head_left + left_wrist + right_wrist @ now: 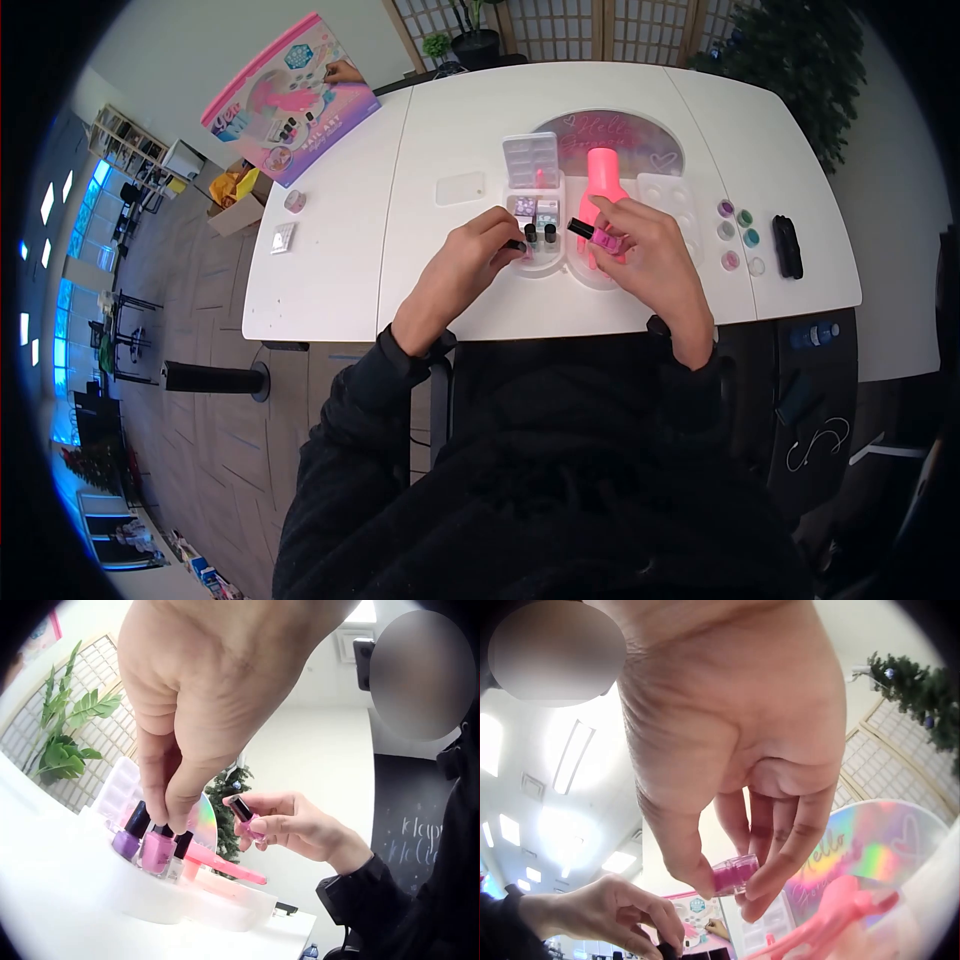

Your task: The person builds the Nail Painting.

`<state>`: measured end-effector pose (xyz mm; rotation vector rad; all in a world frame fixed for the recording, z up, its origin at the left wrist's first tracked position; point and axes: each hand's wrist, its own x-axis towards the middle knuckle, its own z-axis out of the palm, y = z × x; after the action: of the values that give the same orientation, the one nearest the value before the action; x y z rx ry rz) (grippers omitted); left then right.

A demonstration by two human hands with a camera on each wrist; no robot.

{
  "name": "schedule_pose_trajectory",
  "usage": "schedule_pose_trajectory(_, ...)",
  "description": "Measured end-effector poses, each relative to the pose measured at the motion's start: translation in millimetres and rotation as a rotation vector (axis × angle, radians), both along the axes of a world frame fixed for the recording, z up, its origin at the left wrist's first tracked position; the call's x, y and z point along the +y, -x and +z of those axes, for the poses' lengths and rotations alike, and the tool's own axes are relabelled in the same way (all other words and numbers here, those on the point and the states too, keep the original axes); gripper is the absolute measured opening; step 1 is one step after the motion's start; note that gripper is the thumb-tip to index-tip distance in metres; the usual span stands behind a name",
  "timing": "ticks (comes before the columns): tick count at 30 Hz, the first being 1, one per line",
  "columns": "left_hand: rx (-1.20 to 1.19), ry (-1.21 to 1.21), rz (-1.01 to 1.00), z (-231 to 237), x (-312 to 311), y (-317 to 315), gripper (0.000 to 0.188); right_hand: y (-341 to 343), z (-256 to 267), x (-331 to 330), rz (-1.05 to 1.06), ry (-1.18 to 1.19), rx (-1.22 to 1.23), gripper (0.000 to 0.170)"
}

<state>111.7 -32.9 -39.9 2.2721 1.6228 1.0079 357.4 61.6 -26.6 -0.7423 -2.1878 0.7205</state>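
My left hand point(465, 262) pinches the black cap of a pink nail polish bottle point(156, 851), which stands in the front of the white tray point(142, 901). Close beside it are a purple polish bottle point(126, 844) and a pale, clear-looking one point(175, 868). Over the tray's right part, my right hand point(657, 252) holds a magenta nail polish bottle point(736, 876) between thumb and fingers, its black cap pointing left. Below and behind that bottle is a bright pink plastic piece point(602, 178), partly covered by the hand.
Behind the tray stands a shiny holographic panel point(640, 140). Small glitter pots point(751, 237) and a black case point(787, 247) lie at the right. A clear lid point(460, 188) lies left of the tray. The product box point(290, 100) stands at the back left.
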Motion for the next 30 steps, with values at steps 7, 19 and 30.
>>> schedule_pose_trajectory(7, 0.129, -0.041, 0.025, -3.7, -1.8, -0.3, 0.028, 6.7, -2.6, -2.8, 0.158, 0.124, 0.089, 0.049)
schedule_pose_trajectory(19, -0.261, -0.012, -0.086, 26.2, -1.1, -19.8, 0.032, 24.5, -9.0, -12.0, 0.245, 0.23, 0.142, 0.054)
schedule_pose_trajectory(30, -0.644, 0.113, -0.017, 22.0, 5.6, -20.0, 0.025, 23.0, -3.4, -11.7, 0.188, 0.209, 0.149, 0.053)
